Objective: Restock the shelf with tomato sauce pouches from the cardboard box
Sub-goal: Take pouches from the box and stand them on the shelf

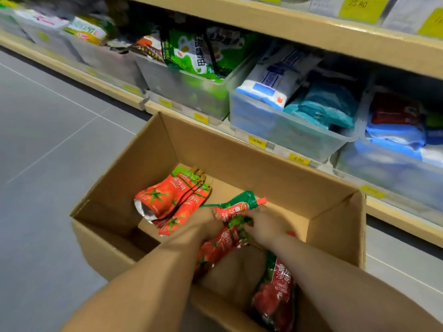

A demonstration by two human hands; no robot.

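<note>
An open cardboard box stands on the floor in front of the shelf. Inside it lie red and green tomato sauce pouches: a small pile at the left, one with a red spout in the middle, one below my hands and one at the near right. My left hand and my right hand are both down in the box, their fingers closed on the spouted pouch from either side.
The lower shelf holds clear plastic bins of packets: green ones, white and blue ones, teal ones. Yellow price tags line the shelf edge. Grey tiled floor spreads to the left.
</note>
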